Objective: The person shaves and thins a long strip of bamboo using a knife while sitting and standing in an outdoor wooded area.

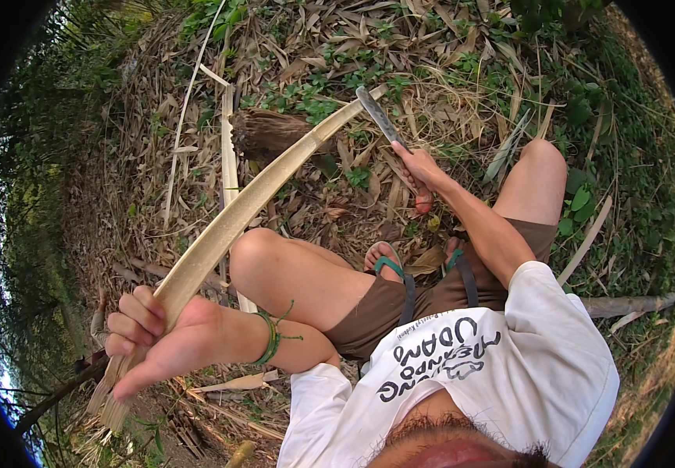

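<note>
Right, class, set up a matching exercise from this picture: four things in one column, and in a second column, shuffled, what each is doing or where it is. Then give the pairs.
Column one:
1. left hand
2. right hand
3. green cord bracelet
4. knife blade

Column two:
A. meets the far end of the bamboo strip
B. wrapped around the left wrist
C. closed on the knife's handle
D. closed on the near end of the bamboo strip

Pairs: 1-D, 2-C, 3-B, 4-A
</note>
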The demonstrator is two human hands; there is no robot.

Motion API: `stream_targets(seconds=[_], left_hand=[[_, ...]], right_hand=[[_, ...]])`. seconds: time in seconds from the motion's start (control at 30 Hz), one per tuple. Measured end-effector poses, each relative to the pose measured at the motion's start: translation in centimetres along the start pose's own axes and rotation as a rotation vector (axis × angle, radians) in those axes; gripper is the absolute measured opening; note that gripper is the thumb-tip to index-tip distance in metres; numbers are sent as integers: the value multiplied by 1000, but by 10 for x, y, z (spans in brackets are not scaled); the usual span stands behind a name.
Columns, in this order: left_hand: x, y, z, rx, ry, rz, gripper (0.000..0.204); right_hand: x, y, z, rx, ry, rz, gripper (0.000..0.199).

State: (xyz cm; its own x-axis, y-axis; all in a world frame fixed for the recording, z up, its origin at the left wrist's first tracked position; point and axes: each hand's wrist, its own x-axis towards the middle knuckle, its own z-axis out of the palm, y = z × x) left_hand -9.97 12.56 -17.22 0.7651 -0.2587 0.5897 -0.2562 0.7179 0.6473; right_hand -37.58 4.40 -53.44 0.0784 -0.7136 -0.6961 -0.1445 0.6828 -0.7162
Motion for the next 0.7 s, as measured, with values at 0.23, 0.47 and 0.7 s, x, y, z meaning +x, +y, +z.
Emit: stream_targets(seconds=[0.23, 0.47, 0.7], left_hand=[[5, -2, 3, -5, -23, 19, 66], [8, -6, 11, 60, -15, 59, 64], [21, -17, -6, 104, 3, 48, 68]], right_hand=[[-3, 0, -6, -50, -20, -12, 62], [-16, -5, -9, -68, -18, -9, 62], [-40, -18, 13, -123, -173, -143, 60]])
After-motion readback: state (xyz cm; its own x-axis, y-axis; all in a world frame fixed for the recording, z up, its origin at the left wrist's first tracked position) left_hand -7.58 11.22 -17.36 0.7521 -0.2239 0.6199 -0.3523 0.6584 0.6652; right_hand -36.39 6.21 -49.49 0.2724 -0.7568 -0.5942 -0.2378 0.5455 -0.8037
